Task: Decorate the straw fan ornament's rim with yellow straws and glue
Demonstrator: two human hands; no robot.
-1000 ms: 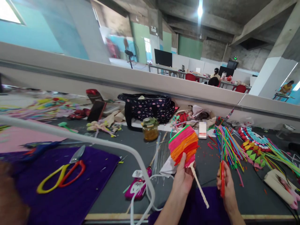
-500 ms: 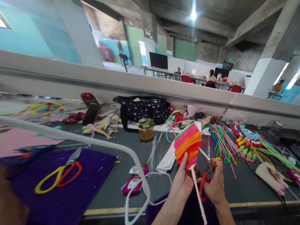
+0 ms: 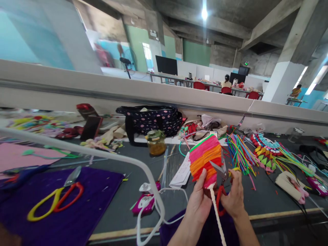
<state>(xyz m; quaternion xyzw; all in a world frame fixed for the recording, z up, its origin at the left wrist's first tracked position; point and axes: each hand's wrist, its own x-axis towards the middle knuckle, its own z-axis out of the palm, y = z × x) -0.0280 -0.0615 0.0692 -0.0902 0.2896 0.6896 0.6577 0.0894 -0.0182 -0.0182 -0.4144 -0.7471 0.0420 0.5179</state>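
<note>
Head view: the left hand point(image 3: 200, 201) is closed around the base of a striped pipe-cleaner paddle point(image 3: 205, 159), thumb up against its lower edge. The paddle stands near upright, long axis running 12 to 6 o'clock, its white twisted stem point(image 3: 217, 217) trailing down toward 6 between the two wrists. The right hand point(image 3: 233, 198) is closed on small red-handled scissors point(image 3: 219, 177), blades parted and angled toward 11 o'clock, tips touching or just short of the paddle's lower right edge; contact cannot be told. The paddle lies at 10 o'clock from the right hand, just beside it. Loose coloured pipe cleaners point(image 3: 239, 155) lie at 1 o'clock; larger yellow-red scissors point(image 3: 55, 200) rest on purple cloth point(image 3: 77, 218) well apart at 9 o'clock.
</note>
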